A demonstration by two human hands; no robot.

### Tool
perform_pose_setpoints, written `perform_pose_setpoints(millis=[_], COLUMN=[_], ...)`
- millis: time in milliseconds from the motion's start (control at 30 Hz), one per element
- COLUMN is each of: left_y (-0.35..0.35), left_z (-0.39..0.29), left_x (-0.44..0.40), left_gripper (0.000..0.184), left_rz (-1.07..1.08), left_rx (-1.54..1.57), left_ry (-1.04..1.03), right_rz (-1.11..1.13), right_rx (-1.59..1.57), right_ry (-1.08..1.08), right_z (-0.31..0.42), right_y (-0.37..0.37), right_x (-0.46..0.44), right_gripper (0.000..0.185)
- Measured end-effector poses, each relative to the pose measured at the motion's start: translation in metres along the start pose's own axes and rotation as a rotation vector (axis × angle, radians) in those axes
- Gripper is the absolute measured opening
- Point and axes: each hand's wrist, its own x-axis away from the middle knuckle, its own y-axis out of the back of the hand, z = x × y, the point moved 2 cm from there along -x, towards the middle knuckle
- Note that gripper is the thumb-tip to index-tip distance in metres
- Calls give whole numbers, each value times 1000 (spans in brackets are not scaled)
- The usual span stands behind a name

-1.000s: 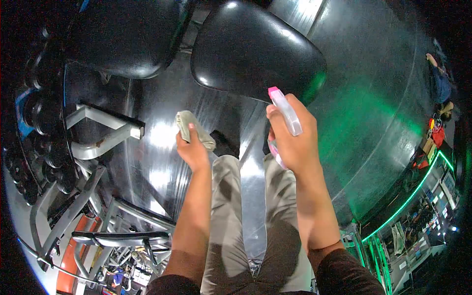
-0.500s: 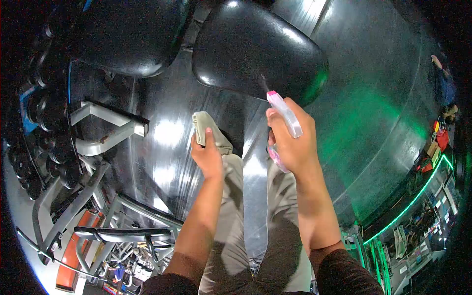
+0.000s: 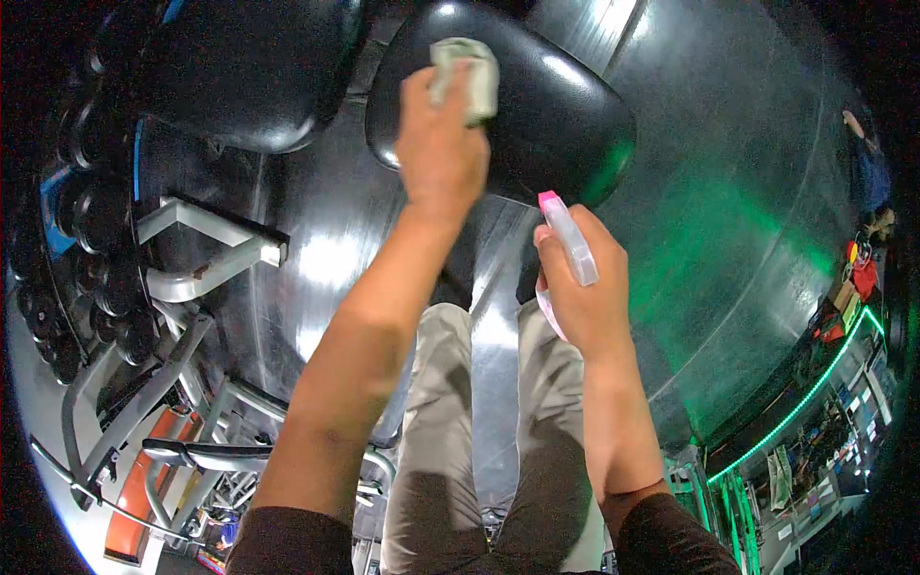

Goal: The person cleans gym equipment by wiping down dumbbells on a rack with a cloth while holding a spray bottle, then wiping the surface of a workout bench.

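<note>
My left hand (image 3: pixel 443 144) is closed on a folded pale cloth (image 3: pixel 476 81), which lies against the top of a black padded seat (image 3: pixel 546 115); both look slightly blurred. My right hand (image 3: pixel 589 287) grips a spray bottle (image 3: pixel 573 240) with a pink nozzle tip and a clear, whitish trigger head. The nozzle points up toward the near edge of the seat. Most of the bottle's body is hidden behind my fingers.
Another black pad (image 3: pixel 249 77) stands at the upper left. A grey metal frame (image 3: pixel 206 220) juts out on the left, beside racked dumbbells (image 3: pixel 96 211). Green light strips (image 3: pixel 805 402) edge a shelf area on the right. A person (image 3: pixel 867 163) is at the far right.
My left hand has moved up and forward with the cloth, from above my knee onto the seat. The spray mist is gone. My right hand has shifted slightly right and down with the bottle.
</note>
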Motion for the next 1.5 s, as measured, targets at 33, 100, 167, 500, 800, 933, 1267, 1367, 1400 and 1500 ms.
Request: perform_pose_setpoints(millis=[33,100,167,500,800,933,1267,1367,1400,1500], left_y=[-7,-17,-23,26,-12,-26,8,29,34,31], left_z=[-17,-54,-71,57,45,-11,8,46,54,67], left_x=[3,18,35,21,-58,-65,27,13,4,-33], left_gripper=[59,57,56,86,66,49,62,77,83,87], left_rz=[88,202,249,193,-25,92,429,396,390,279], left_rx=[33,120,67,-205,-109,-48,162,37,-45,-90], left_ry=[-42,-115,-322,-16,-92,-85,-393,-324,-241,-128], right_rz=[1,-43,-63,-99,-102,-112,-84,-102,-106,-110], right_rx=[0,-48,-76,-77,-87,-188,-135,-147,-169,-201], right_ry=[5,-42,-61,-92,-62,-117,-94,-91,-106,-132], right_z=[-4,-11,-12,-19,-26,-18,-12,-7,-7,-9], right_y=[2,7,13,30,27,24,19,17,16,10], right_x=[1,3,5,5,6,8,-2,-6,-7,-10], right_gripper=[17,18,18,20,18,19,18,16,16,16])
